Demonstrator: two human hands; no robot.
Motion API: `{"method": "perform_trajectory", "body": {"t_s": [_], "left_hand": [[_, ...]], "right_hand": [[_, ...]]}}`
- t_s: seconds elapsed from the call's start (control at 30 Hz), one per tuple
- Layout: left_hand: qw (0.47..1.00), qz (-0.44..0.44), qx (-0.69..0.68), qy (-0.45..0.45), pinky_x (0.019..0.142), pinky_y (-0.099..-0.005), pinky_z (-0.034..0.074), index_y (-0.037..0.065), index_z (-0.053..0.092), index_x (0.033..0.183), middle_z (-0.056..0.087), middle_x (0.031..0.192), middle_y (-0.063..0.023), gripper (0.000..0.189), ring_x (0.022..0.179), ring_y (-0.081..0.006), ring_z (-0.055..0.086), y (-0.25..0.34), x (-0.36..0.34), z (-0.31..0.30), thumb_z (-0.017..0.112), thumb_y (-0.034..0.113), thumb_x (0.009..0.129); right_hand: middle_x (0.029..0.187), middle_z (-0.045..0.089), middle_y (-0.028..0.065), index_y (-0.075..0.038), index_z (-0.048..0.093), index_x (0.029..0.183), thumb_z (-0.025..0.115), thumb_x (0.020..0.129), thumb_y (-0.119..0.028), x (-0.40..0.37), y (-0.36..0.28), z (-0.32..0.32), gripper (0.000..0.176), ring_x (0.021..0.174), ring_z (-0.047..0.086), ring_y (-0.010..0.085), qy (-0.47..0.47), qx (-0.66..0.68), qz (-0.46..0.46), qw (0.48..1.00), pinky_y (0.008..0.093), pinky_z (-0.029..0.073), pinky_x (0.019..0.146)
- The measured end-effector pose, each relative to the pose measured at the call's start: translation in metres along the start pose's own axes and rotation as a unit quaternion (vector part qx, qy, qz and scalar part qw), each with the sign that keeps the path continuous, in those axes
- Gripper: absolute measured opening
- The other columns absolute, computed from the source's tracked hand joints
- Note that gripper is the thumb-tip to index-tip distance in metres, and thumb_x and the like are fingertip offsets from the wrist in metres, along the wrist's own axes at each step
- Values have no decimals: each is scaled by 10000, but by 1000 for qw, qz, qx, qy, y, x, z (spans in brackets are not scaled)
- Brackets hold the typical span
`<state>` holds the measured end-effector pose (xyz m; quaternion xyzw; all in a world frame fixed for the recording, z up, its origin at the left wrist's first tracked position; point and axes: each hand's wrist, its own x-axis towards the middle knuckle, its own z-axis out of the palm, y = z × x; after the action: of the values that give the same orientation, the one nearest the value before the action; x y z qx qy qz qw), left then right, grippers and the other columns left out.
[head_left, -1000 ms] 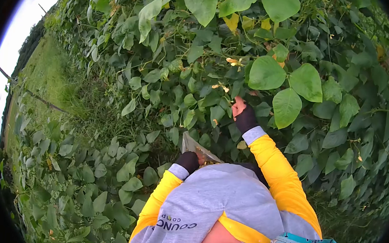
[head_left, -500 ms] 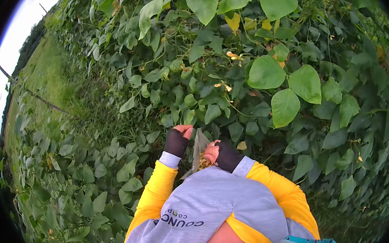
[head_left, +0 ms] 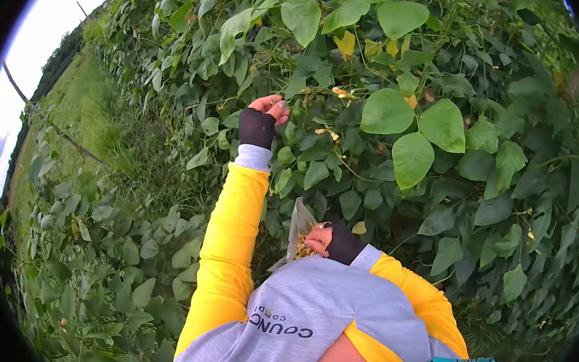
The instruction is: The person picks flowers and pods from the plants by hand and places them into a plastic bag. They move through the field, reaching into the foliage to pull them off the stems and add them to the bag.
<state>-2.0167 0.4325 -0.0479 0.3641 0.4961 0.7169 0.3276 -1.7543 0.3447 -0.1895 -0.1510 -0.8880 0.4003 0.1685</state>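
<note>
Right hand [head_left: 320,239] at the bag [head_left: 299,227], left hand [head_left: 267,113] up at the vines [head_left: 312,67].
The bag, holding yellowish pieces [head_left: 303,251], sits against the shirt [head_left: 335,293]; right fingers curl at its mouth, their grip unclear. Farther out, left fingertips bend close together; whether they clamp anything cannot be told.

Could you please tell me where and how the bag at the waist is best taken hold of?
I would pinch the raised edge of the bag, near its upper corner, coming from the left. That thin wall stands up as a free flap, while the right hand and the yellowish contents occupy the mouth beside it.
</note>
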Motion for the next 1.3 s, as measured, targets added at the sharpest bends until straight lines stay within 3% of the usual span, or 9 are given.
{"method": "perform_trajectory", "body": {"t_s": [0.07, 0.23, 0.37, 0.63, 0.8, 0.97, 1.13, 1.2, 1.3], "left_hand": [[1000, 7, 31, 0, 751, -262, 574, -28, 613, 1098, 668, 963, -97, 239, 830, -166, 671, 1, -2, -3, 671, 39, 875], [992, 86, 92, 13, 673, -234, 546, -8, 564, 1224, 656, 876, -61, 402, 736, -120, 636, 7, -17, -10, 688, -14, 841], [972, 89, 216, -12, 637, -219, 507, -11, 536, 1283, 651, 838, -37, 480, 681, -88, 595, 19, -19, -23, 698, -11, 831], [970, 75, 227, -46, 635, -235, 507, -15, 616, 1184, 690, 823, -62, 368, 683, -88, 617, 31, -39, -46, 690, -3, 823], [933, 129, 335, -33, 653, -243, 516, -17, 680, 1027, 693, 824, -68, 211, 696, -109, 631, 39, -42, -80, 703, 16, 820], [951, 76, 297, -46, 641, -252, 506, -6, 690, 979, 668, 768, -48, 174, 686, -104, 620, 43, -41, -109, 717, 21, 810], [948, -69, 256, -175, 627, -251, 493, 3, 686, 935, 673, 758, -50, 138, 678, -113, 622, -4, -49, -143, 723, 29, 804], [912, -100, 272, -291, 649, -267, 489, 20, 681, 957, 671, 762, -36, 159, 694, -118, 609, -46, -57, -152, 723, 49, 807], [804, -69, 408, -427, 707, -348, 509, 83, 700, 965, 688, 834, -105, 148, 780, -233, 655, -85, -62, -164, 673, 182, 859]], "right_hand": [[827, 652, 139, -45, 678, 903, 608, 900, -223, -5, -1, -3, 191, 770, 630, 337, 0, 4, 12, 1000, 405, 508, 724], [815, 658, 143, -46, 676, 917, 599, 907, -239, -17, 2, -1, 208, 771, 641, 337, -5, 26, 47, 999, 404, 509, 702], [827, 664, 141, -54, 678, 925, 592, 910, -238, -16, 6, -1, 204, 768, 648, 332, -15, 24, 33, 999, 406, 508, 686], [823, 634, 141, -32, 674, 973, 620, 892, -201, 9, 13, -5, 194, 764, 633, 329, 23, 100, 43, 994, 393, 506, 707], [893, 638, 117, -10, 667, 1033, 624, 871, -126, 48, 16, -2, 204, 808, 617, 253, 136, 49, 19, 989, 347, 494, 719], [899, 641, 112, -10, 668, 1035, 609, 876, -82, 96, 5, 9, 184, 815, 612, 251, 141, 52, -6, 989, 330, 490, 731], [945, 663, 126, -3, 668, 1037, 618, 858, 2, 150, -23, -4, 186, 851, 622, 253, 254, 66, -46, 964, 328, 493, 753], [983, 674, 138, 12, 666, 1040, 628, 852, 25, 175, -50, -25, 193, 882, 630, 258, 306, 10, -80, 949, 331, 495, 776], [1008, 674, 146, 12, 664, 1061, 630, 843, 48, 214, -87, -63, 224, 919, 633, 266, 377, -85, -122, 914, 336, 494, 811]]}}
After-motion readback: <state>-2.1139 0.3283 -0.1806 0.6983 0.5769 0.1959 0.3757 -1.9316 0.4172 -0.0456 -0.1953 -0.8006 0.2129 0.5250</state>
